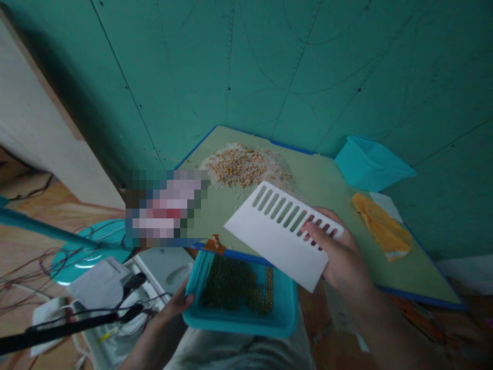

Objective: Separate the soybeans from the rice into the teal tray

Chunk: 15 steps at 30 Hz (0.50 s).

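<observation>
My right hand point(342, 254) is closed on a white plastic scraper point(265, 234) with a row of slots near its upper edge. The scraper is tilted above the front edge of the table. On the pale green tabletop point(331, 190) lies a pile of yellow-brown beans mixed with white grains point(242, 164), just beyond the scraper. Below the table's front edge, my left hand point(180, 302) grips the left rim of a teal plastic tray point(241, 322). Inside the tray are small dark green grains point(227, 282), with yellowish beans point(265, 300) toward the right.
A teal folded container point(372, 162) and an orange cloth point(381, 226) are at the table's right. Brown tape point(214, 243) sticks to its front edge. A green wall point(262, 67) stands behind. Cables and a teal round stool point(92, 252) are at left; one area is pixelated.
</observation>
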Each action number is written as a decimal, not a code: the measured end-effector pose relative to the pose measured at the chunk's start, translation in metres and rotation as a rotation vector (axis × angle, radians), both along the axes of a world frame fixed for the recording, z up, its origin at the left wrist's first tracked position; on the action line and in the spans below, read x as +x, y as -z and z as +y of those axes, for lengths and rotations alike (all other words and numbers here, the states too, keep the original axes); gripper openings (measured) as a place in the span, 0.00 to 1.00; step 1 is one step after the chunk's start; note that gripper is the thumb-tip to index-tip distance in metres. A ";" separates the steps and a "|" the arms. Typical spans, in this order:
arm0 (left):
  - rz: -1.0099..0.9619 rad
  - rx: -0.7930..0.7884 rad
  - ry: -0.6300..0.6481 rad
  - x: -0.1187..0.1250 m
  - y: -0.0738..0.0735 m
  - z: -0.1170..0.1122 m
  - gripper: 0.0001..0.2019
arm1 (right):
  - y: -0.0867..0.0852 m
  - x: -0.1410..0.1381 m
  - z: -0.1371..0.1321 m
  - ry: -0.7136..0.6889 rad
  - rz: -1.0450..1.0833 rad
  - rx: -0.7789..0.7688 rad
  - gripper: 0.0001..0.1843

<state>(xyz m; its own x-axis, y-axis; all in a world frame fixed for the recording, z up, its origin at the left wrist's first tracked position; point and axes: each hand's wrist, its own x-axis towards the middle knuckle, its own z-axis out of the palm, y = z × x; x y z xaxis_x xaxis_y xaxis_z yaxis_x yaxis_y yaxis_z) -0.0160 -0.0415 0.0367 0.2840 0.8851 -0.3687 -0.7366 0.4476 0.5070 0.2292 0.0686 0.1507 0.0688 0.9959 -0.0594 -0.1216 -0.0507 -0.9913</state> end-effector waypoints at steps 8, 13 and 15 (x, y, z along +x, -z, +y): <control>-0.045 -0.013 -0.023 -0.001 0.008 0.000 0.20 | -0.012 0.005 0.001 -0.046 -0.055 0.018 0.18; -0.020 -0.012 -0.032 -0.002 0.007 -0.003 0.20 | -0.011 0.005 -0.003 -0.057 -0.105 -0.019 0.18; -0.010 -0.012 -0.029 -0.002 0.005 -0.003 0.20 | -0.010 0.007 0.000 -0.038 -0.103 -0.006 0.18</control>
